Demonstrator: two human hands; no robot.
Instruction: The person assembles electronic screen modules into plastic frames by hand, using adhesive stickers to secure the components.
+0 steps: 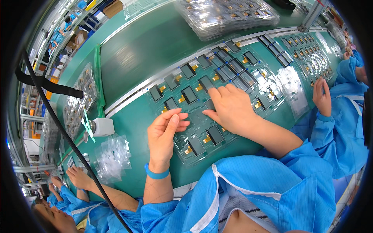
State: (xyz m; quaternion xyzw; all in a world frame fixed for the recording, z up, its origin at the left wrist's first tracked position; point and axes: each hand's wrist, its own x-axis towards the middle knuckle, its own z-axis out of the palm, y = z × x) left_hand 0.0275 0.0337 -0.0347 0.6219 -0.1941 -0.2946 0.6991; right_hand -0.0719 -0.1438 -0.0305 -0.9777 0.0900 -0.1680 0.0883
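Note:
A clear plastic tray [200, 116] holds several small dark display screens with orange ribbon tails, such as one display screen [189, 94]. Above its near left part is my left hand [165, 130], its thumb lying against the curled fingers in a loose pinch; whatever may be between them is hidden. My right hand [233, 108] reaches over the middle of the tray, thumb apart from the fingers. Its index fingertip is close to another display screen [205, 83]; contact cannot be made out. A blue band [157, 174] circles my left wrist.
Stacked clear trays [229, 19] stand at the back. Dark frames [275, 50] and another filled tray [307, 50] lie to the right. Clear bags [113, 158] and a white container [104, 127] sit at left. A black cable [62, 128] crosses the view; co-workers sit both sides.

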